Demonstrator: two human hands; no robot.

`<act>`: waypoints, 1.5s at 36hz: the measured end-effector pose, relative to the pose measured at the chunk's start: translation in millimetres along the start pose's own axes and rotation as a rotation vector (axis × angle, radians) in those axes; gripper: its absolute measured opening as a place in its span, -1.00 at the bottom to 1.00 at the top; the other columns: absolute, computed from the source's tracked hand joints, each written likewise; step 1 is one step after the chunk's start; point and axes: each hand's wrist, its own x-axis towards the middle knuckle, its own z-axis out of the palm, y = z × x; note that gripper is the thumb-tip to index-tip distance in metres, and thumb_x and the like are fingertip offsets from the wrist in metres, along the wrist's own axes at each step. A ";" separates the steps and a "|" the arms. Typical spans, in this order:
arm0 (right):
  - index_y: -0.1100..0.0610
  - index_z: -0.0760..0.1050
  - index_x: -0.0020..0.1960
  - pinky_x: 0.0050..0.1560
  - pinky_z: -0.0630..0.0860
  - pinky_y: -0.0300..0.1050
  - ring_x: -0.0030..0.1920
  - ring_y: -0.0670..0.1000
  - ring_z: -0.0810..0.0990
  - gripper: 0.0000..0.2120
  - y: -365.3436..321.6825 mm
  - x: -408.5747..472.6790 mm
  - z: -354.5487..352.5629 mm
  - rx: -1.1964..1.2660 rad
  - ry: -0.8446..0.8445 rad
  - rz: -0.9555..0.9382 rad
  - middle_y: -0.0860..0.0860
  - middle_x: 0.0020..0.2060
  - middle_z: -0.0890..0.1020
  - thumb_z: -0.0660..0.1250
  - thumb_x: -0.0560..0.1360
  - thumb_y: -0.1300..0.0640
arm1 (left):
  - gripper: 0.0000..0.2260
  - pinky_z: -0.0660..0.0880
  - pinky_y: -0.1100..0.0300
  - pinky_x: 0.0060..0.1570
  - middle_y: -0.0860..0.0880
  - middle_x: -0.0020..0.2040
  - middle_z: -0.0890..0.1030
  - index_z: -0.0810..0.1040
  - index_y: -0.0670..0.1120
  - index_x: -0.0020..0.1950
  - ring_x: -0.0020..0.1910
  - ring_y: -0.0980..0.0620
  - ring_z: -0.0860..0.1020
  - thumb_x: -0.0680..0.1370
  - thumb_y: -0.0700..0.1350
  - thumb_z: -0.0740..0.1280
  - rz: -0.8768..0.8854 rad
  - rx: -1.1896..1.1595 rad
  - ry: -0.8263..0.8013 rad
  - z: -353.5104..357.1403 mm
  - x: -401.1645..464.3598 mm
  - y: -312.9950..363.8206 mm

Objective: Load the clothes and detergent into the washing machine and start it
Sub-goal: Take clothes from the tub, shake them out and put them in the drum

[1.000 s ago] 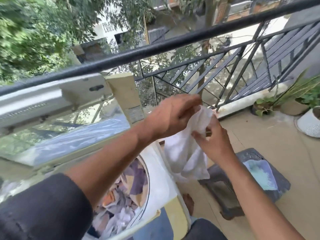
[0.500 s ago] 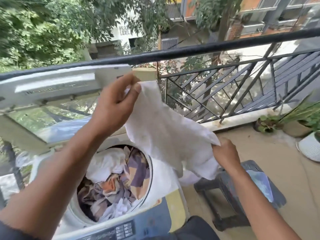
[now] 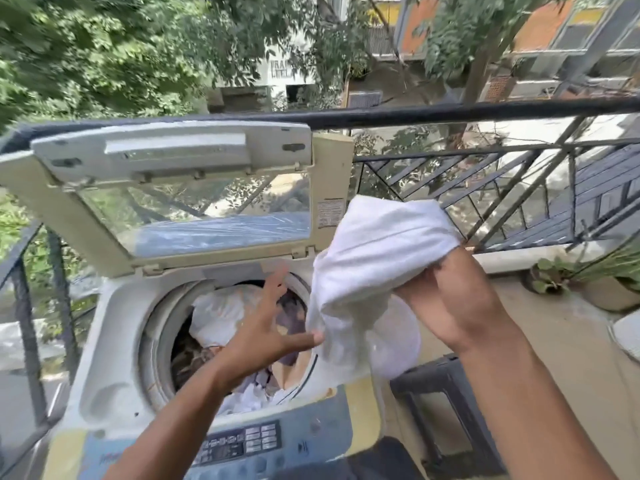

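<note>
two hands, right hand (image 3: 446, 289) grip clenching white cloth (image 3: 374, 258), left hand (image 3: 266, 327) spread loose, washing machine (image 3: 114, 306) on balcony floor (image 3: 561, 358)

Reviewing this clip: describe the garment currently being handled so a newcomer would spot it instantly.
Start at the open top-loading washing machine by the balcony railing. Just right of its drum, the right hand holds up a plain white cloth. Unlike the patterned clothes already in the drum, it hangs in the air.

White cloth (image 3: 377, 258); cream lid (image 3: 325, 174); drum clothes (image 3: 291, 323) seemingly purple-tan patterned.
</note>
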 end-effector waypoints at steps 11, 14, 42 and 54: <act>0.21 0.43 0.51 0.34 0.47 0.35 0.40 0.32 0.51 -0.51 16.5 -23.3 50.3 0.294 -0.351 0.046 0.31 0.45 0.48 0.23 0.61 0.11 | -0.59 0.36 -0.24 0.16 -0.22 0.32 0.56 0.64 -0.06 0.37 0.18 -0.25 0.45 0.64 0.13 0.27 -0.014 -0.883 -0.013 -8.5 -16.9 3.1; 0.18 0.46 0.49 0.30 0.52 0.30 0.36 0.26 0.56 -0.57 31.7 -20.9 45.7 0.145 -0.213 0.034 0.25 0.38 0.57 0.16 0.65 0.14 | -0.56 0.52 -0.13 0.32 -0.24 0.47 0.53 0.46 -0.13 0.55 0.38 -0.24 0.53 0.75 -0.03 0.03 -0.021 -1.169 0.012 -23.6 -20.6 6.2; -0.56 -0.31 0.51 0.57 0.20 -0.04 0.63 -0.18 -0.01 0.31 128.9 -3.8 42.3 -1.432 -0.515 -0.010 -0.34 0.62 -0.16 0.67 0.23 -0.17 | -0.62 0.58 0.21 -0.17 0.02 -0.10 0.76 0.66 -0.02 0.09 -0.14 0.08 0.68 0.36 0.13 0.38 -0.159 -0.493 0.231 -63.2 -79.4 -48.6; -0.50 0.20 0.45 0.22 0.52 -0.20 0.22 -0.23 0.56 0.01 181.0 8.3 61.8 -1.283 -0.551 0.083 -0.30 0.25 0.58 0.68 0.17 -0.16 | -0.59 0.49 0.49 -0.18 0.33 -0.23 0.71 0.59 0.00 0.04 -0.17 0.41 0.64 0.64 -0.51 0.20 -0.186 -0.142 0.192 -90.9 -85.8 -76.8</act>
